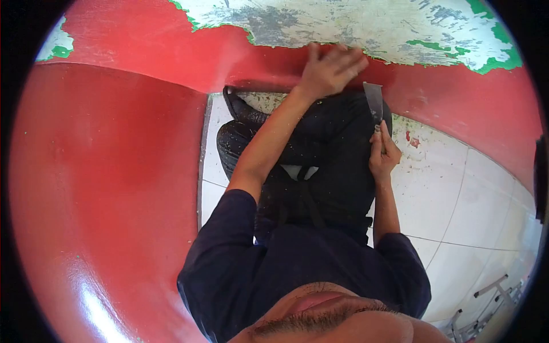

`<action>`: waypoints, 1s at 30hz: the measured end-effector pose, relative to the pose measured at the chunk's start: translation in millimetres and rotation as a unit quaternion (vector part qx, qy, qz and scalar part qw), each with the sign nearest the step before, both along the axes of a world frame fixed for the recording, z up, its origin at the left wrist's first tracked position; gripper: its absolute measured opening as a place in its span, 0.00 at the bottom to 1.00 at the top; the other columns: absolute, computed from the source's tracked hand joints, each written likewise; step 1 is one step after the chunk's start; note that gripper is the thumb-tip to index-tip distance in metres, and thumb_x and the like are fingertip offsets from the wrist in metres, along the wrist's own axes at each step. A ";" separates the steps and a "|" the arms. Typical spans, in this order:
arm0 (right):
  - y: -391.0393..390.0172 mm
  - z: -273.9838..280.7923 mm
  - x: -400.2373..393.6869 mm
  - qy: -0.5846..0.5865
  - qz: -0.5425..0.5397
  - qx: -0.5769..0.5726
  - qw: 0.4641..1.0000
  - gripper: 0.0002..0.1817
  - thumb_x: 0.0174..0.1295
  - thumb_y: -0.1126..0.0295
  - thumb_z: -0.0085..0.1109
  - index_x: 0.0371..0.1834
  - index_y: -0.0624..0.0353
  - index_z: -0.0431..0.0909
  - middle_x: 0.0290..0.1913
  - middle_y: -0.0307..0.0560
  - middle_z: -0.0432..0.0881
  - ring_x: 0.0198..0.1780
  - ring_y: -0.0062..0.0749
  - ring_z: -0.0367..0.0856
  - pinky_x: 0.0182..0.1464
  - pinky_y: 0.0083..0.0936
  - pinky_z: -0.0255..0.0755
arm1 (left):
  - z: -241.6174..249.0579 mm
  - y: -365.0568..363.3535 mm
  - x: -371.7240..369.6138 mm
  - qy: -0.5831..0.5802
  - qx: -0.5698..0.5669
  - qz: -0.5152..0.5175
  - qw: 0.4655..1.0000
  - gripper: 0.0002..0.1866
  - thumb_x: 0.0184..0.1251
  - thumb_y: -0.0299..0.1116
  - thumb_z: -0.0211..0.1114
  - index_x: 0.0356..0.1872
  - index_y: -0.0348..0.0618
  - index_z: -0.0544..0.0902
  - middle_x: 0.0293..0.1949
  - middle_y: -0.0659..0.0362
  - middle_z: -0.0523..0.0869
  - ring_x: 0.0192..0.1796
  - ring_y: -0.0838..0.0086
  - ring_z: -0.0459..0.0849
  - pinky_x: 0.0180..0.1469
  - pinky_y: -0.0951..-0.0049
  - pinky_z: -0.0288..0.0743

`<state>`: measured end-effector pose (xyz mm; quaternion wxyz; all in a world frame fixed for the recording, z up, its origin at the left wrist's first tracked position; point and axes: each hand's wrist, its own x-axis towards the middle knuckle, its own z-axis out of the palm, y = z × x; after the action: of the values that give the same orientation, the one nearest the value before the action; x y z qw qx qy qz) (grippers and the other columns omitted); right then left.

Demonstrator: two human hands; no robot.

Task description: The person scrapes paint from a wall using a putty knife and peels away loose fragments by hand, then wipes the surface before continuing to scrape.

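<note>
My right hand (385, 154) is wrapped round the handle of a scraper (374, 101), its flat metal blade pointing up toward the wall. My left hand (333, 71) is stretched out in front of the red wall (274, 66), holding nothing, fingers extended and slightly apart. The fingertips overlap the ragged lower edge of a bare whitish patch (337, 23), where the red paint is off and green paint shows along the border. Part of the wall just behind the left hand is hidden by it.
A second red wall (114, 171) stands close on the left, meeting the front one in a corner. Paint flakes (413, 140) lie on the white tiled floor (434, 188). At the lower right is a metal frame with legs (492, 297). My folded legs (337, 148) fill the middle.
</note>
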<state>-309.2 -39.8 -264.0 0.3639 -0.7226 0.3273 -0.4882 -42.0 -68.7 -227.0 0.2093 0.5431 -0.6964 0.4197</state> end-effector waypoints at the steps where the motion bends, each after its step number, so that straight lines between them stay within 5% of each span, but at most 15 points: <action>1: -1.0 -4.8 -1.0 -0.008 0.002 0.004 1.000 0.18 0.67 0.78 0.53 0.60 0.69 0.75 0.27 0.40 0.81 0.24 0.15 0.73 0.29 0.12 0.66 | -5.3 -2.3 -0.1 -0.076 0.024 -0.018 0.997 0.30 0.61 0.51 0.63 0.65 0.56 0.72 0.70 0.58 0.68 0.75 0.63 0.57 0.72 0.38 0.36; 2: 0.7 -10.6 -2.4 -0.015 0.002 0.010 1.000 0.19 0.67 0.78 0.53 0.61 0.68 0.75 0.27 0.40 0.81 0.24 0.14 0.72 0.28 0.12 0.65 | -8.1 -5.2 -2.0 -0.150 0.050 -0.037 0.987 0.31 0.60 0.53 0.63 0.65 0.58 0.72 0.72 0.60 0.65 0.77 0.65 0.54 0.72 0.35 0.33; 5: 3.3 -19.0 -9.7 -0.035 -0.019 0.057 0.998 0.19 0.65 0.78 0.54 0.59 0.68 0.76 0.26 0.42 0.82 0.25 0.17 0.76 0.30 0.15 0.69 | -7.9 1.4 16.1 0.048 0.004 0.078 0.996 0.31 0.62 0.54 0.61 0.66 0.56 0.72 0.75 0.58 0.61 0.78 0.62 0.49 0.70 0.31 0.29; 8: 6.1 -20.1 -5.9 -0.054 -0.042 0.081 0.994 0.19 0.64 0.78 0.56 0.59 0.68 0.77 0.25 0.43 0.82 0.26 0.18 0.78 0.32 0.16 0.71 | -6.7 -9.6 18.1 0.284 -0.195 0.059 0.937 0.32 0.62 0.54 0.61 0.67 0.56 0.71 0.76 0.59 0.56 0.79 0.59 0.45 0.70 0.30 0.26; 12: 4.1 -17.4 -2.3 -0.066 -0.042 0.098 0.992 0.19 0.64 0.78 0.56 0.59 0.68 0.76 0.25 0.41 0.82 0.25 0.17 0.76 0.31 0.15 0.70 | -25.0 -14.3 -26.4 0.009 0.020 0.063 0.998 0.30 0.65 0.51 0.59 0.67 0.54 0.72 0.74 0.55 0.61 0.79 0.53 0.41 0.70 0.33 0.24; 15: 5.9 -16.7 -7.6 -0.075 -0.030 0.100 0.992 0.19 0.65 0.78 0.55 0.60 0.69 0.76 0.25 0.41 0.82 0.25 0.16 0.76 0.31 0.14 0.70 | -17.2 -24.6 -12.3 -0.192 -0.020 -0.019 0.981 0.27 0.66 0.50 0.59 0.65 0.57 0.74 0.71 0.57 0.68 0.78 0.53 0.47 0.72 0.36 0.25; 19: 7.8 -17.2 -8.2 -0.128 -0.032 0.122 0.984 0.19 0.66 0.79 0.53 0.61 0.68 0.74 0.25 0.39 0.81 0.22 0.14 0.73 0.28 0.12 0.67 | -7.9 -14.4 2.7 0.044 -0.064 0.048 0.996 0.25 0.66 0.51 0.59 0.63 0.57 0.77 0.66 0.66 0.74 0.77 0.55 0.51 0.75 0.43 0.24; 23: 7.2 -21.8 -3.3 -0.156 -0.038 0.121 0.980 0.20 0.68 0.78 0.52 0.63 0.67 0.73 0.26 0.40 0.80 0.21 0.13 0.70 0.26 0.12 0.66 | -6.4 -32.6 -18.2 -0.073 -0.088 -0.001 0.993 0.23 0.66 0.49 0.60 0.60 0.58 0.79 0.66 0.68 0.75 0.77 0.59 0.55 0.74 0.40 0.28; 26: 7.1 -25.6 -6.3 -0.183 -0.036 0.132 0.973 0.20 0.69 0.78 0.49 0.65 0.67 0.70 0.28 0.42 0.80 0.21 0.13 0.68 0.24 0.12 0.64 | 12.9 -25.1 -17.3 -0.242 0.012 -0.081 0.967 0.21 0.67 0.47 0.59 0.60 0.62 0.79 0.63 0.69 0.77 0.75 0.65 0.60 0.75 0.46 0.37; 30: 5.2 -21.0 -6.3 -0.190 -0.027 0.150 0.970 0.21 0.72 0.77 0.44 0.67 0.68 0.66 0.32 0.45 0.79 0.21 0.15 0.66 0.23 0.12 0.62 | 36.0 -15.6 -11.5 -0.159 -0.016 -0.070 0.985 0.17 0.63 0.46 0.64 0.53 0.65 0.83 0.53 0.73 0.81 0.61 0.75 0.72 0.66 0.62 0.57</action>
<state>-315.6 -34.6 -285.0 0.5102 -0.5448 0.3408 -0.5716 -53.5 -84.3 -190.9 0.1335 0.4163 -0.7503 0.4959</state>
